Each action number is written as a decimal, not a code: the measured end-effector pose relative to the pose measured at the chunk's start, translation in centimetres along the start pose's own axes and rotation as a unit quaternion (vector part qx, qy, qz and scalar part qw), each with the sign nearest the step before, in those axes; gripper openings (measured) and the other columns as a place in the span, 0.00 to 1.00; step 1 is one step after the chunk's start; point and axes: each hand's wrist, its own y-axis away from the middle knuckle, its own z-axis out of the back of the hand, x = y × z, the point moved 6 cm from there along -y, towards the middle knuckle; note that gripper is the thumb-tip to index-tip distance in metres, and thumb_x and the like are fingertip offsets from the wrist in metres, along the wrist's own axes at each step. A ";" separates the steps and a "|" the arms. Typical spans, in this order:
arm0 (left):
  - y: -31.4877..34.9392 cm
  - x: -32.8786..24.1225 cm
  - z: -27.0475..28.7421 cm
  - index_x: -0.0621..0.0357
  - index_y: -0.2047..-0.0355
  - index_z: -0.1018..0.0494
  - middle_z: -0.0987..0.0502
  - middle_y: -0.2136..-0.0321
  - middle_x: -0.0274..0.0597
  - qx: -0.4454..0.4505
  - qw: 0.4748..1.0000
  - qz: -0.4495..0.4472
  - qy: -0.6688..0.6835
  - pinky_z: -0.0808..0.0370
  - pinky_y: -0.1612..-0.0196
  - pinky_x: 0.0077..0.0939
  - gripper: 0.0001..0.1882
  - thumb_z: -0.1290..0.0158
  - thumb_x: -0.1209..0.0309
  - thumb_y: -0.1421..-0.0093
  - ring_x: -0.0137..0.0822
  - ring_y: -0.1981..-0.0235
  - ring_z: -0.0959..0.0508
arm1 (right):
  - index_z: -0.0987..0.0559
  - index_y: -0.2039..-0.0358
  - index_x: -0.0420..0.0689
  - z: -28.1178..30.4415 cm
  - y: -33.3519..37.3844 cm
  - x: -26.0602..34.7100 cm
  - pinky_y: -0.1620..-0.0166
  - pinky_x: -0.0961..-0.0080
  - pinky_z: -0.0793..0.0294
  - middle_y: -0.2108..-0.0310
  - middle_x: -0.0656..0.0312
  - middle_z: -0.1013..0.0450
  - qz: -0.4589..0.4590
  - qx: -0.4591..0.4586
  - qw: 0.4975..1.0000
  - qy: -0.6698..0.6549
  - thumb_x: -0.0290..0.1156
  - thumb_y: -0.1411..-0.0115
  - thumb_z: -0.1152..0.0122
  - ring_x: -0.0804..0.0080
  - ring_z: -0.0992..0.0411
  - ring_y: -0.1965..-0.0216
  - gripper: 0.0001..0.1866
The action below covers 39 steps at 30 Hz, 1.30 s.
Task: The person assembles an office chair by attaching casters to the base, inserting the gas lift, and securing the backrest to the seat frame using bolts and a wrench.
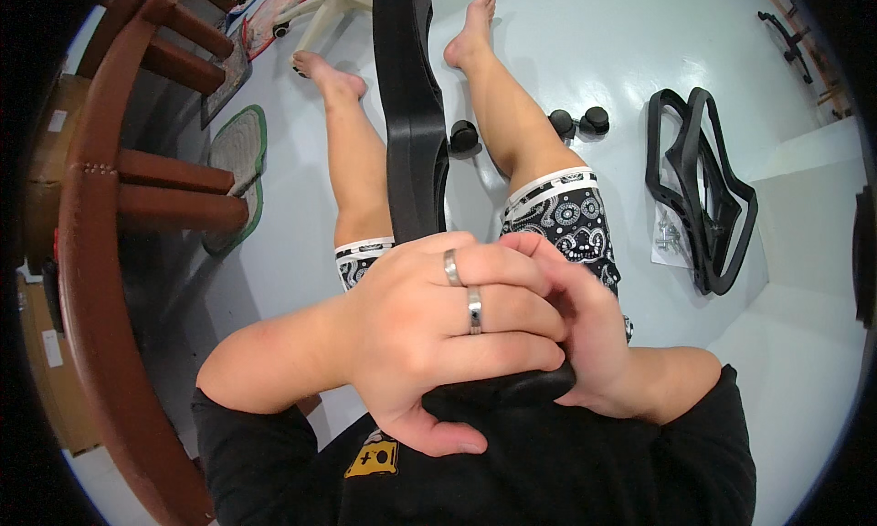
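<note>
A long black chair part (416, 133) extends away from me between my legs. Its exact kind does not show, as I see it nearly edge-on. Close to my chest, a rounded black end (498, 389) lies under my hands; the join between it and the long part is covered. My left hand (448, 316), with two silver rings, wraps over this end, fingers curled and thumb below. Pressed in from the right is my right hand (589, 325), its fingers curled around the far side and partly hidden by the left. Both hands are closed and touch each other.
Black casters (577, 122) lie on the grey floor by my right leg, another caster (464, 138) beside the long part. Two black armrest frames (703, 197) rest at right over a bag of bolts (670, 238). Brown table (96, 252) curves along the left, near a mat (242, 151).
</note>
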 end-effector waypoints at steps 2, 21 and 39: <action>-0.2 0.2 -0.1 0.56 0.59 0.21 0.23 0.63 0.36 0.018 1.000 -0.004 0.019 0.35 0.64 0.29 0.33 0.46 0.41 0.55 0.39 0.61 0.27 | 0.36 0.48 0.46 0.8 0.3 0.1 0.53 0.71 0.27 0.55 0.56 0.29 0.001 -0.019 1.000 0.011 0.47 0.36 0.62 0.68 0.27 0.57 0.23; 0.2 0.2 -0.7 0.46 0.66 0.23 0.21 0.64 0.29 0.006 0.997 0.051 0.060 0.41 0.72 0.26 0.35 0.45 0.31 0.62 0.32 0.75 0.35 | 0.39 0.46 0.41 0.6 2.2 -1.5 0.50 0.77 0.38 0.57 0.58 0.35 0.154 -0.039 0.986 -0.040 0.32 0.37 0.62 0.73 0.36 0.57 0.19; 1.9 0.8 -1.6 0.43 0.70 0.37 0.20 0.64 0.32 0.018 0.998 0.047 0.033 0.48 0.73 0.31 0.33 0.42 0.33 0.62 0.33 0.79 0.45 | 0.32 0.53 0.31 0.9 3.6 -1.8 0.46 0.74 0.36 0.51 0.52 0.36 0.269 -0.018 0.927 0.259 0.24 0.43 0.67 0.66 0.35 0.49 0.20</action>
